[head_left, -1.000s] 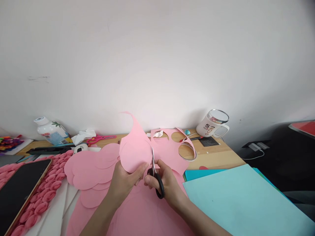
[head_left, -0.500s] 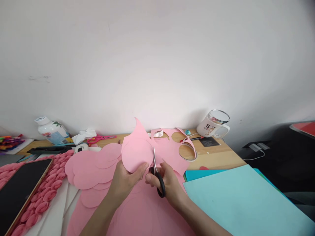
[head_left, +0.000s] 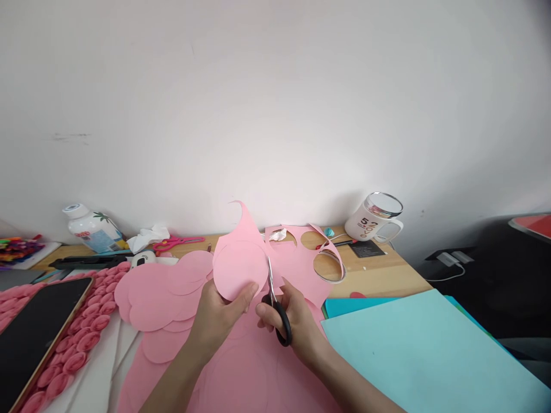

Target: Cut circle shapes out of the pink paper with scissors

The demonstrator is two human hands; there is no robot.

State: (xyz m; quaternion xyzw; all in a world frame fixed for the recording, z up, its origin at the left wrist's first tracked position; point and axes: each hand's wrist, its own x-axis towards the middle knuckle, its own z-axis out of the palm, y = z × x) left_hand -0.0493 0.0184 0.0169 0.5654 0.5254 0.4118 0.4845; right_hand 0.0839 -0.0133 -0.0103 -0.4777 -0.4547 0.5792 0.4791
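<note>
My left hand (head_left: 226,312) pinches a piece of pink paper (head_left: 240,267) with a circle outlined on it, thumb on the front near its lower edge. A pointed strip of the same paper rises and curls at the top. My right hand (head_left: 290,318) is closed around black-handled scissors (head_left: 282,321), their blades upright against the right edge of the circle. Beneath both hands lie large pink sheets marked with faint circles. Cut pink paper circles (head_left: 163,295) overlap in a heap left of my left hand. Behind the scissors is a pink sheet with round holes (head_left: 303,264).
Light blue paper sheets (head_left: 413,350) lie at the right, below a white mug (head_left: 372,218). On the left are a phone (head_left: 43,338) on a ruffled pink mat (head_left: 88,341), a white bottle (head_left: 92,229), pink scissors (head_left: 176,244) and a black cutter (head_left: 88,263).
My right hand and the scissors have shifted very slightly down and right. The paper's tip bends further to the left. My left hand keeps its hold.
</note>
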